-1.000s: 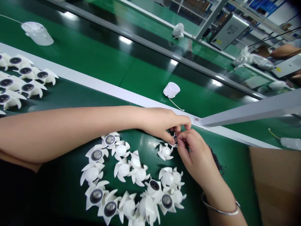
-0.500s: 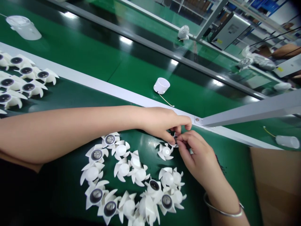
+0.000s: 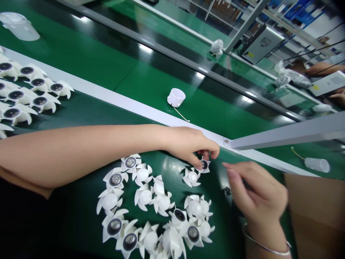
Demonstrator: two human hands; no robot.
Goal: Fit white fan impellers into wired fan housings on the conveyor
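Observation:
My left hand [image 3: 188, 145] reaches in from the left, its fingertips gripping a small white plastic fan impeller [image 3: 204, 165] with a dark round hub. Just below it lies an impeller with a bare white hub [image 3: 192, 176]. My right hand [image 3: 256, 190], a metal bangle [image 3: 265, 245] on its wrist, is blurred and apart from the impeller, with its fingers slightly spread and nothing visible in them. Several more white impellers [image 3: 115, 179] lie in a loose ring on the green belt [image 3: 223, 212] below my hands, some with dark hubs.
A white strip [image 3: 129, 105] divides the green belts, and a grey metal bar [image 3: 288, 131] is bolted to it. White cylindrical cups with wires [image 3: 176, 97] stand on the far belt. More impellers [image 3: 40, 101] lie at left. Cardboard [image 3: 315, 216] sits at right.
My right hand has left the impeller and moved right, uncovering its dark hub. The cups on the far belt have moved left.

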